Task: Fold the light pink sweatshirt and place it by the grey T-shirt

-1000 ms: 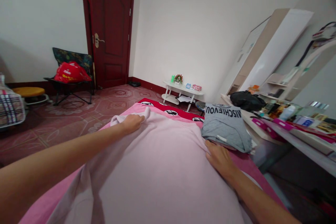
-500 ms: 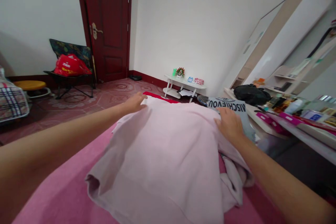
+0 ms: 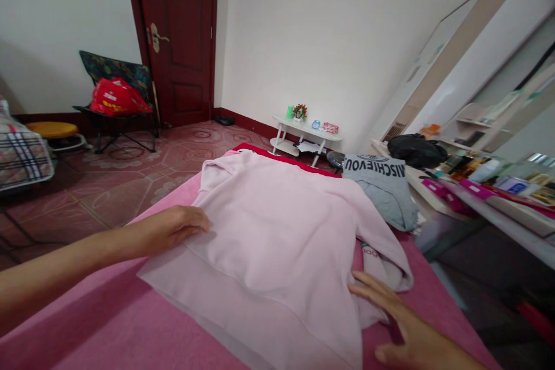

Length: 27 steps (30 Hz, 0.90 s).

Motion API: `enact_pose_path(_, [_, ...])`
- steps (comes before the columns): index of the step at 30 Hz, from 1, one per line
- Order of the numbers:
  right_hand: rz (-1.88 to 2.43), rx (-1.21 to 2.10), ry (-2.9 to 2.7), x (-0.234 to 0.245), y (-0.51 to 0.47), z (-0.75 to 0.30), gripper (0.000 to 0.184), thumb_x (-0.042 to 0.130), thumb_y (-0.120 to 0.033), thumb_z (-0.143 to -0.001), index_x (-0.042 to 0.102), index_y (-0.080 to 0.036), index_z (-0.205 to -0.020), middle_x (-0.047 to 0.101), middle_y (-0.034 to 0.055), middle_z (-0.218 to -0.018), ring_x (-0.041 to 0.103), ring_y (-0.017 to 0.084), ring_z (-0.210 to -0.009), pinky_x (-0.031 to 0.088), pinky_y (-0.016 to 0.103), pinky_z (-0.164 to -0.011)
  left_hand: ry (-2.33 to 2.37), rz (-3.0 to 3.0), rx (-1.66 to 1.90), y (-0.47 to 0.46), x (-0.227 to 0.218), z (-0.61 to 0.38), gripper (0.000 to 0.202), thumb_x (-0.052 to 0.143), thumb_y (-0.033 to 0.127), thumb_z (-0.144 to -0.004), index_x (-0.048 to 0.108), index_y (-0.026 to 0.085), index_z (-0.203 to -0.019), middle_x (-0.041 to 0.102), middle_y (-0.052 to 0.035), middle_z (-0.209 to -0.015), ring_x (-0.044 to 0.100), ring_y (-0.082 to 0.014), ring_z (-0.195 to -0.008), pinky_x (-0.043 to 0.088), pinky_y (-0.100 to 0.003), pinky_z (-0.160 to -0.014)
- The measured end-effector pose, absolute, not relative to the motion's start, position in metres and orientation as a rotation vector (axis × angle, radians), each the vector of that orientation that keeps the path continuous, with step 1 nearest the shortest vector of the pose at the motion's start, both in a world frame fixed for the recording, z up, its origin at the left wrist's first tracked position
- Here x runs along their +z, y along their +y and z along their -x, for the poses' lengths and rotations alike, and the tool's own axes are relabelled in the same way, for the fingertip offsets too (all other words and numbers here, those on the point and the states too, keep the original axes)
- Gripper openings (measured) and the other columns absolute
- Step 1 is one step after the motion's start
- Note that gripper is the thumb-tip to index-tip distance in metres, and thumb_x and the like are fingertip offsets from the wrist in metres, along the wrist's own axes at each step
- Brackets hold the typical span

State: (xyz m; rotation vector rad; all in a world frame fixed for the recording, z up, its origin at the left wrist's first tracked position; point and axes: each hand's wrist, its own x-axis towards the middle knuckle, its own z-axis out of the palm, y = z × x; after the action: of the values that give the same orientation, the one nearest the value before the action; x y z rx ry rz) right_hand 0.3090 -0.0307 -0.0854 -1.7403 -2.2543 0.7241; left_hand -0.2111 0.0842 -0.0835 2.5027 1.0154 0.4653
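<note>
A pale pink sweatshirt lies spread out, back or front up, on a pink-covered surface, its hem toward me. My left hand rests at its left side edge, fingers stretched out together and touching the fabric. By the lower right side is my right hand, thumb and fingers apart, fingertips at the garment's edge. The right sleeve bends down; beside it shows a light piece of cloth with printed letters. Red fabric peeks out beyond the far edge.
A folded grey garment with dark lettering lies at the far right. Beside it stands a dressing table with a black bag and bottles. Farther off are a small white table and a folding chair holding a red bag.
Both hands have come back toward me from the sweatshirt's far end, letting go of it there. The sweatshirt now lies flatter, and more red fabric shows behind it.
</note>
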Motion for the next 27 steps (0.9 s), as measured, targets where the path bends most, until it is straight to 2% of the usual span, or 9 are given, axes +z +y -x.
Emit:
enact_pose_path(2, [1.827, 0.533, -2.286, -0.089, -0.030, -0.306, 0.055, 0.053, -0.014, -0.056, 0.064, -0.027, -0.108, 0.054, 0.0039, -0.134, 0.046, 0.028, -0.126, 0.038, 0.039, -0.104, 1.022, -2.486, 0.463, 0.079, -0.082, 0.213, 0.031, 0.039, 0.027, -0.094, 0.068, 0.022, -0.105, 0.069, -0.0070, -0.108, 0.063, -0.0189, -0.100, 0.049, -0.030, -0.090])
enact_pose_path(4, [1.971, 0.314, -2.252, -0.085, -0.022, -0.314, 0.037, 0.045, -0.011, -0.055, 0.062, -0.026, -0.084, 0.067, 0.0019, -0.104, 0.060, 0.025, -0.104, 0.046, 0.036, -0.088, 1.058, -2.500, 0.509, 0.076, -0.081, 0.217, 0.032, 0.039, 0.026, -0.093, 0.068, 0.023, -0.107, 0.065, -0.0075, -0.118, 0.060, -0.0202, -0.108, 0.048, -0.032, -0.094])
enact_pose_path(6, [2.135, 0.057, -2.120, -0.074, -0.012, -0.334, 0.021, 0.042, -0.012, -0.060, 0.055, -0.026, -0.069, 0.066, 0.0023, -0.084, 0.063, 0.024, -0.081, 0.047, 0.034, -0.069, 1.173, -2.512, 0.623, 0.076, -0.083, 0.224, 0.033, 0.039, 0.027, -0.091, 0.066, 0.024, -0.111, 0.057, -0.0068, -0.131, 0.053, -0.0223, -0.120, 0.043, -0.035, -0.100])
enact_pose_path(9, [2.211, -0.371, -1.778, -0.055, 0.001, -0.365, 0.016, 0.041, -0.018, -0.071, 0.053, -0.028, -0.069, 0.065, 0.0077, -0.088, 0.061, 0.029, -0.078, 0.043, 0.039, -0.061, 1.426, -2.463, 0.770, 0.087, -0.094, 0.242, 0.036, 0.041, 0.027, -0.086, 0.063, 0.023, -0.115, 0.056, -0.0063, -0.132, 0.047, -0.0239, -0.125, 0.037, -0.040, -0.106])
enact_pose_path(11, [2.069, -0.459, -1.742, -0.053, 0.009, -0.372, 0.017, 0.042, -0.019, -0.071, 0.056, -0.029, -0.072, 0.066, 0.0097, -0.096, 0.060, 0.031, -0.090, 0.046, 0.043, -0.073, 1.584, -2.384, 0.782, 0.097, -0.104, 0.253, 0.039, 0.042, 0.030, -0.082, 0.062, 0.020, -0.114, 0.061, -0.0082, -0.124, 0.054, -0.0250, -0.118, 0.041, -0.041, -0.102])
enact_pose_path(14, [1.762, -0.332, -1.954, -0.073, 0.016, -0.350, 0.023, 0.042, -0.016, -0.067, 0.062, -0.026, -0.072, 0.067, 0.0077, -0.103, 0.057, 0.030, -0.106, 0.041, 0.047, -0.097, 1.735, -2.242, 0.704, 0.108, -0.113, 0.257, 0.051, 0.051, 0.040, -0.076, 0.058, 0.017, -0.120, 0.066, -0.0107, -0.114, 0.063, -0.0255, -0.099, 0.049, -0.037, -0.088])
enact_pose_path(17, [1.610, -0.182, -2.108, -0.107, 0.016, -0.305, 0.031, 0.042, -0.014, -0.065, 0.067, -0.025, -0.079, 0.067, 0.0053, -0.108, 0.056, 0.028, -0.111, 0.034, 0.052, -0.106, 1.697, -2.199, 0.641, 0.111, -0.112, 0.241, 0.061, 0.060, 0.039, -0.069, 0.054, 0.020, -0.127, 0.068, -0.0076, -0.109, 0.066, -0.0239, -0.091, 0.051, -0.031, -0.080])
enact_pose_path(22, [1.516, 0.255, -2.078, -0.140, 0.011, -0.257, 0.048, 0.037, -0.010, -0.057, 0.068, -0.023, -0.091, 0.065, 0.0058, -0.115, 0.057, 0.021, -0.114, 0.038, 0.044, -0.107, 1.571, -2.285, 0.711, 0.116, -0.103, 0.204, 0.042, 0.057, 0.027, -0.072, 0.064, 0.022, -0.113, 0.070, -0.0033, -0.108, 0.065, -0.0243, -0.094, 0.049, -0.028, -0.078])
enact_pose_path(27, [1.518, 0.497, -1.985, -0.130, 0.007, -0.268, 0.039, 0.041, -0.015, -0.063, 0.071, -0.023, -0.086, 0.067, 0.0073, -0.114, 0.060, 0.022, -0.111, 0.042, 0.041, -0.103, 1.704, -2.294, 0.751, 0.136, -0.103, 0.216, 0.034, 0.047, 0.015, -0.071, 0.071, 0.018, -0.095, 0.073, -0.0042, -0.094, 0.066, -0.0221, -0.086, 0.048, -0.027, -0.077])
